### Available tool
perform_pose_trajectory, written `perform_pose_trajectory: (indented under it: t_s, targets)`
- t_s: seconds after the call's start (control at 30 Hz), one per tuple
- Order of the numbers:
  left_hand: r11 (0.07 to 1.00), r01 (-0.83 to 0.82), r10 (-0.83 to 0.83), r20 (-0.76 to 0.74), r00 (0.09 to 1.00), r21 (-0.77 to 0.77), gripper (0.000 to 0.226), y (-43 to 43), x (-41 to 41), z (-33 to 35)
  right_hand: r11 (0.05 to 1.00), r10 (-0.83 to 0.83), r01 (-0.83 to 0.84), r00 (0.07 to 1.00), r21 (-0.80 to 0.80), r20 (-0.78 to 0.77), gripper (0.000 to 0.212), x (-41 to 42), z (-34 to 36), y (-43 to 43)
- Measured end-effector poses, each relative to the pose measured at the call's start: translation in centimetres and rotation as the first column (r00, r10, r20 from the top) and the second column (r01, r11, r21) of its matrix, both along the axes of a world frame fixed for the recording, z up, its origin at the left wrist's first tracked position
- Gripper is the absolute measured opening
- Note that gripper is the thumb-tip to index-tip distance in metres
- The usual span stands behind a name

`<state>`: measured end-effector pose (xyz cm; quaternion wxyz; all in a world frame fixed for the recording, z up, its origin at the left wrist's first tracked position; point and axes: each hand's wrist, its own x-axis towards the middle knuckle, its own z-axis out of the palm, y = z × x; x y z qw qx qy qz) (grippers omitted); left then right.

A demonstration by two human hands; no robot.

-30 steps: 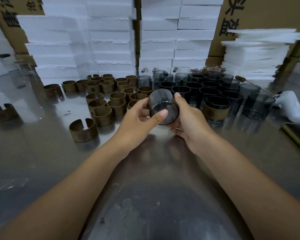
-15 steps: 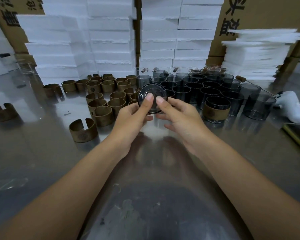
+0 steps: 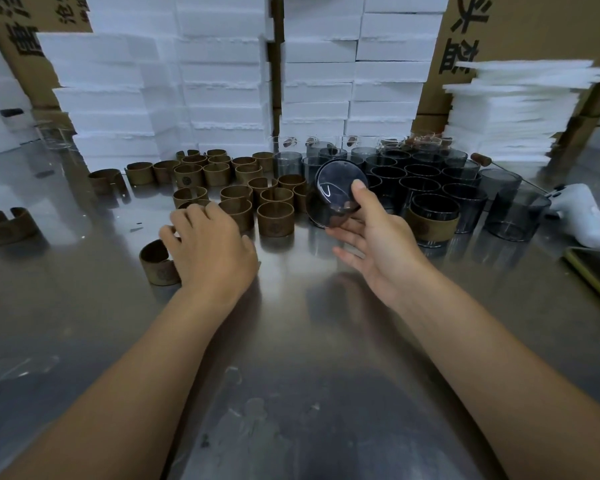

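My right hand [image 3: 378,244] grips a smoky grey glass cup [image 3: 336,194], tilted so its round base faces me, above the steel table [image 3: 291,341]. My left hand [image 3: 212,251] lies palm down among the brown split sleeves [image 3: 276,216], its fingers curled over one sleeve that is almost fully hidden under it. Another sleeve [image 3: 156,263] stands just left of that hand. One glass with a brown sleeve fitted [image 3: 432,225] stands right of my right hand.
Several dark glasses [image 3: 420,174] crowd the back right. Stacked white foam blocks [image 3: 229,81] and foam sheets [image 3: 513,109] wall off the back. A white handheld device [image 3: 582,220] and a dark tray edge [image 3: 593,271] lie at the far right.
My left hand let go of the glass and dropped left onto the sleeves. My right hand now holds the glass alone, slightly further right.
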<state>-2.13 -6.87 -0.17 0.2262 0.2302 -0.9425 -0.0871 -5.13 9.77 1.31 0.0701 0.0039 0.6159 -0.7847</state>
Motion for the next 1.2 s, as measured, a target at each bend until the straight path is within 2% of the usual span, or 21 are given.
perform_pose_trajectory:
  t_s: [0.1, 0.23, 0.33, 0.43, 0.53, 0.6, 0.7, 0.83, 0.9, 0.97, 1.07, 1.2]
  targets:
    - [0.998, -0.071, 0.07, 0.063, 0.996, 0.001, 0.034, -0.3, 0.0, 0.0, 1.0, 0.012, -0.012, 1.0, 0.019, -0.007, 0.03, 0.0, -0.2, 0.1]
    - [0.997, -0.077, 0.078, 0.045, 0.996, -0.026, 0.012, -0.6, -0.3, -0.2, 1.0, 0.01, -0.01, 1.0, 0.015, 0.004, 0.031, -0.1, -0.3, 0.1]
    - [1.0, -0.01, 0.009, -0.059, 0.998, -0.017, 0.014, -0.6, -0.2, -0.3, 1.0, 0.005, -0.005, 1.0, 0.018, 0.005, 0.031, -0.1, -0.3, 0.1]
    - [0.984, 0.152, -0.123, -0.267, 0.956, 0.089, 0.008, -0.2, -0.2, 0.0, 0.999, -0.004, 0.004, 1.0, 0.044, 0.003, 0.029, -0.2, -0.3, 0.0]
    - [0.896, 0.353, -0.199, -0.468, 0.861, 0.269, 0.005, 0.3, -0.4, 0.5, 0.995, -0.016, 0.017, 1.0, 0.096, -0.009, 0.024, -0.3, -0.5, -0.2]
    - [0.833, 0.449, -0.223, -0.547, 0.807, 0.323, 0.011, 0.7, -0.5, 0.5, 0.992, -0.02, 0.022, 1.0, 0.12, -0.019, 0.023, -0.3, -0.6, -0.2]
    - [0.738, 0.544, -0.202, -0.638, 0.743, 0.399, 0.016, 1.1, -0.3, 0.7, 0.992, -0.012, 0.016, 0.999, 0.129, -0.033, 0.022, -0.2, -0.7, -0.3]
    - [0.515, 0.682, -0.208, -0.697, 0.687, 0.519, 0.021, 1.7, -0.2, 1.0, 0.991, 0.001, 0.005, 0.999, 0.131, -0.048, 0.018, -0.1, -0.9, -0.5]
    - [0.433, 0.74, -0.245, -0.723, 0.646, 0.514, 0.02, 1.9, -0.1, 0.9, 0.991, 0.013, -0.006, 0.999, 0.132, -0.049, 0.017, -0.1, -0.9, -0.6]
    - [0.418, 0.779, -0.3, -0.738, 0.605, 0.469, 0.016, 2.3, 0.0, 0.8, 0.991, 0.023, -0.017, 0.999, 0.134, -0.046, 0.024, 0.0, -1.0, -0.7]
    - [0.431, 0.788, -0.328, -0.737, 0.591, 0.44, 0.01, 2.4, 0.1, 0.6, 0.992, 0.024, -0.019, 0.999, 0.124, -0.042, 0.029, -0.1, -1.1, -0.8]
    - [0.354, 0.832, -0.41, -0.729, 0.549, 0.427, 0.032, 2.4, 0.2, 0.4, 0.997, -0.007, 0.009, 1.0, 0.077, -0.024, 0.035, -0.1, -1.1, -0.9]
